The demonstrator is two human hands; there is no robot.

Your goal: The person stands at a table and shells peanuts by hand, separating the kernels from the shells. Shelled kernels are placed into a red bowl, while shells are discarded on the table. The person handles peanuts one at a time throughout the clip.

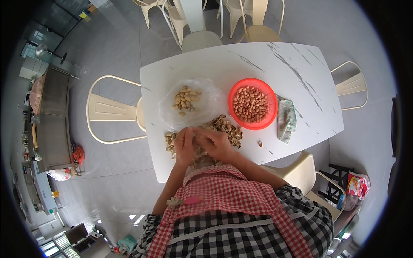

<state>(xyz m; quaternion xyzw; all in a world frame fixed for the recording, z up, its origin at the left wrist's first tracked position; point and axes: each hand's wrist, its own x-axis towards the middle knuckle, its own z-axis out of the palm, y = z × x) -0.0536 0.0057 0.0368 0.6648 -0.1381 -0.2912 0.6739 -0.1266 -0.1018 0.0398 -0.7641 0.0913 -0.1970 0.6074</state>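
My left hand (185, 145) and my right hand (215, 144) meet at the fingertips over a pile of empty peanut shells (229, 131) at the table's near edge. Whatever lies between the fingers is too small and hidden to make out. Beyond my left hand, a clear plastic bag (209, 93) lies spread with unshelled peanuts (186, 97) on it. A red plastic basket (275, 104) to the right holds many shelled peanut kernels (250, 104). One small peanut piece (260, 143) lies apart, right of the shells.
A crumpled green and white cloth (286, 121) lies right of the basket on the white marbled table (309, 96). Metal chairs stand around it: one at the left (113, 108), one at the right (351, 84), one near my right side (300, 171), several beyond the far edge.
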